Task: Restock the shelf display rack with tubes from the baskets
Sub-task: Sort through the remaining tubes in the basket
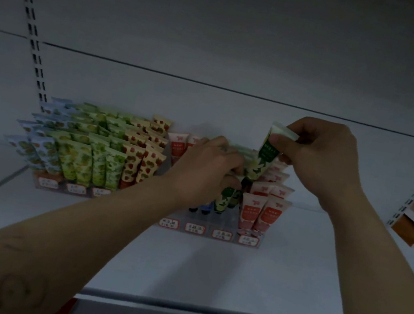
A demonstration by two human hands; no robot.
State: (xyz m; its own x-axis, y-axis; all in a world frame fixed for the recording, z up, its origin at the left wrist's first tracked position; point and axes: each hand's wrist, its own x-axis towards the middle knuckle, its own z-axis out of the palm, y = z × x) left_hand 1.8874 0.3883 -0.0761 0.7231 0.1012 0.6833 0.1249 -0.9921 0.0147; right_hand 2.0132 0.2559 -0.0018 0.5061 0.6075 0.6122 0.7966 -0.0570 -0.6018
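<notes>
While our right hand [318, 162] pinches a green-and-white tube [265, 156] by its flat crimped end, cap pointing down, we hold it just above the middle of the clear display rack [232, 225] on the right of the shelf [208, 270]. That grip is clamped on the tube. Our left hand [203, 172] is down in the same middle part of the rack, its fingers curled round dark leaf-print tubes [225, 197]. Its grip looks closed on them, though we cannot tell how many it holds or whether they are already seated in a slot.

We judge the job well along but not finished. On the left, a second rack [38, 181] stands packed with blue, green and strawberry-print tubes [84, 154] and seems to need nothing more. In the right-hand rack the right column holds pink tubes [263, 214] from near to far, and more pink ones show at the far left behind our left hand. Its middle columns are the thin part: near the front we see only a few dark caps [199, 208] and bare clear plastic above the price labels [194, 228]. Those gaps are what is left, starting with the tube in hand. No baskets are in view, so we cannot say how much stock remains.
</notes>
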